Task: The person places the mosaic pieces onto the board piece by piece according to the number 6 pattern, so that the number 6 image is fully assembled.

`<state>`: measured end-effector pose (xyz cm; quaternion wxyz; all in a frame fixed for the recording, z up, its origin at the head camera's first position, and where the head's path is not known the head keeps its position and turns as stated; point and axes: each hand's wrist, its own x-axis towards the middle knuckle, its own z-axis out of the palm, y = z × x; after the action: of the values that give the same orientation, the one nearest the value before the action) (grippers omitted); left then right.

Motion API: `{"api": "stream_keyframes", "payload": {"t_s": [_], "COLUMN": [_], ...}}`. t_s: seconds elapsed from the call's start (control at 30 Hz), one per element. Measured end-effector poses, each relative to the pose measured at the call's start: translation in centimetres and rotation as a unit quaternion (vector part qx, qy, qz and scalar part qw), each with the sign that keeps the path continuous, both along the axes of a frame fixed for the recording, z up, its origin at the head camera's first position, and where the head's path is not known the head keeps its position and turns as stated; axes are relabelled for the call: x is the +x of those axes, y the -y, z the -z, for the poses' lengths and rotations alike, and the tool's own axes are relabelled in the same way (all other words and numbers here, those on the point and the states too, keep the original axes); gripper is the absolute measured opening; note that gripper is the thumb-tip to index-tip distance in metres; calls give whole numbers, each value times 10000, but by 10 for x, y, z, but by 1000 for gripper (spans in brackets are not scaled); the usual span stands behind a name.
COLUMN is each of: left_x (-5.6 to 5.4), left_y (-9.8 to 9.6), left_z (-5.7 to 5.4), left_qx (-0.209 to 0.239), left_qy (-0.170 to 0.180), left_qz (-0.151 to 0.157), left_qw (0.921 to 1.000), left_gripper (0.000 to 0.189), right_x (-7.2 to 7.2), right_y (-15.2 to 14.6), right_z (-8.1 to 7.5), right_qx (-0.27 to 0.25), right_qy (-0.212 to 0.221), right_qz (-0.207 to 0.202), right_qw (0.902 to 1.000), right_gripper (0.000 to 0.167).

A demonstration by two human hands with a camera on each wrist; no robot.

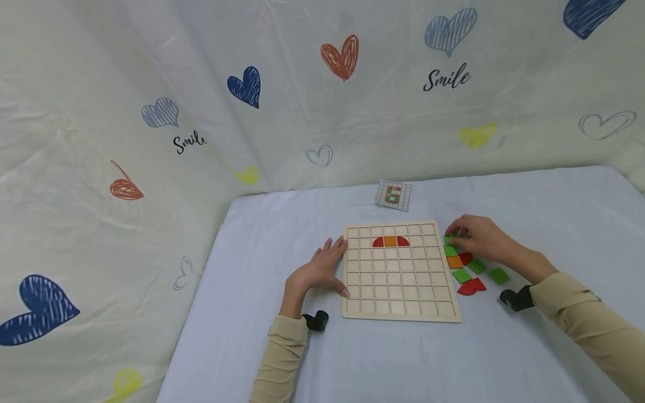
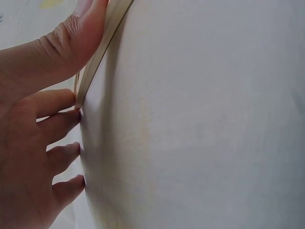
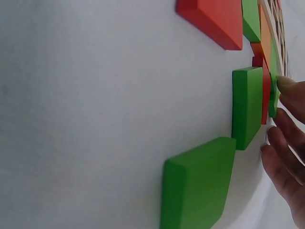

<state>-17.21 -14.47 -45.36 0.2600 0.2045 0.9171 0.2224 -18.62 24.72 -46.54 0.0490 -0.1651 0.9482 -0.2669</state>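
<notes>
A wooden grid board (image 1: 395,282) lies on the table. Near its top an orange square (image 1: 390,241) sits between two red curved-edge pieces (image 1: 378,242). My left hand (image 1: 317,271) rests spread along the board's left edge, the thumb touching its lower part. Just off the board's upper right side, my right hand (image 1: 481,238) pinches a green square tile (image 3: 273,102) between thumb and fingertips. Below that hand lie loose tiles: several green squares (image 1: 499,276), an orange square (image 1: 454,262) and several red curved pieces (image 1: 466,288). Fingers partly cover the pinched tile.
A small card (image 1: 393,195) with a grid and a coloured pattern lies behind the board, near the table's back edge. White cloth covers the table (image 1: 383,364). A curtain (image 1: 282,140) printed with hearts hangs behind and to the left.
</notes>
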Motion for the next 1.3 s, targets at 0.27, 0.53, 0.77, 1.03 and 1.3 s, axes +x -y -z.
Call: {"api": "stream_keyframes", "payload": {"t_s": [0.27, 0.53, 0.77, 1.03, 1.3], "left_x": [1, -1, 0, 0, 0], "left_y": [0, -1, -1, -1, 0], "left_z": [-2, 0, 0, -1, -1], "left_qx": [-11, -70, -89, -94, 13], "left_qy": [46, 31, 37, 53, 46], "left_qz": [-12, -9, -8, -17, -17], "left_qw": [10000, 10000, 10000, 9999, 10000], "left_gripper": [127, 127, 127, 126, 127], "right_x": [-1, -3, 0, 3, 6], "right_y": [2, 1, 2, 2, 1], "right_z": [-2, 1, -2, -6, -11], "right_qx": [8, -216, -230, -229, -439], "right_qy": [125, 308, 153, -70, 103], "right_qz": [52, 65, 129, 143, 130], "right_qw": [9999, 9993, 9995, 9996, 9989], "right_gripper": [25, 22, 18, 18, 24]}}
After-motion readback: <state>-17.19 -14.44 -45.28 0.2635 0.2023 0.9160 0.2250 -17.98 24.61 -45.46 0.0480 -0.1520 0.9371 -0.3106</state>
